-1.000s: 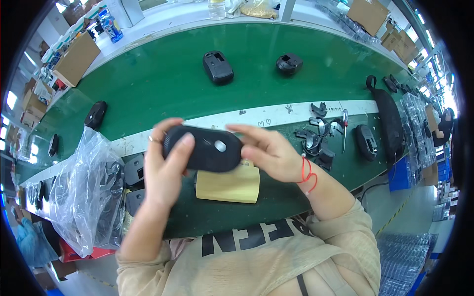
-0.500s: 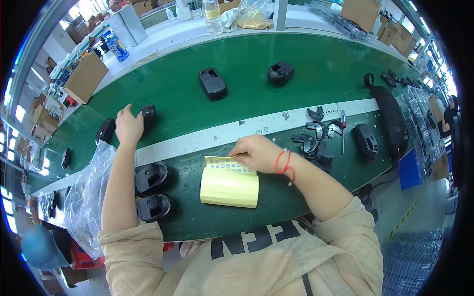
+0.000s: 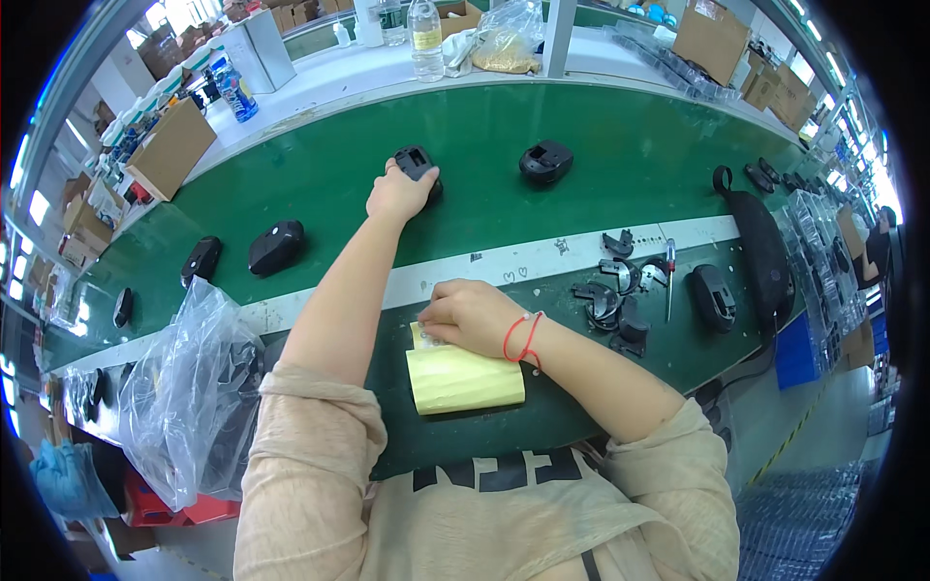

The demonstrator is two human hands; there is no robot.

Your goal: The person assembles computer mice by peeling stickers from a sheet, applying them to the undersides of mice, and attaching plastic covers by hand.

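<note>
On the green surface beyond the white strip, my left hand (image 3: 400,193) reaches far forward, its fingers closed round a black computer mouse (image 3: 415,158). The hand covers part of that mouse. Closer to my body, my right hand (image 3: 473,316) is closed at the upper edge of a curled yellow sticker sheet (image 3: 465,381). A few small round stickers show by its fingertips; the rest of that row is hidden under the hand. Another black mouse (image 3: 277,248) lies left of my left forearm, and one more (image 3: 546,162) sits to the right of my left hand.
Black curved plastic parts (image 3: 620,300) lie right of my right hand, beside a screwdriver (image 3: 669,281) and another mouse (image 3: 714,297). A black pouch (image 3: 760,232) rests at the right. A clear plastic bag (image 3: 189,387) hangs over the left edge near my left arm.
My left hand has moved right, from the mouse at the left to the one farther along, leaving the first mouse turned. My right hand has shifted to the sheet's upper left.
</note>
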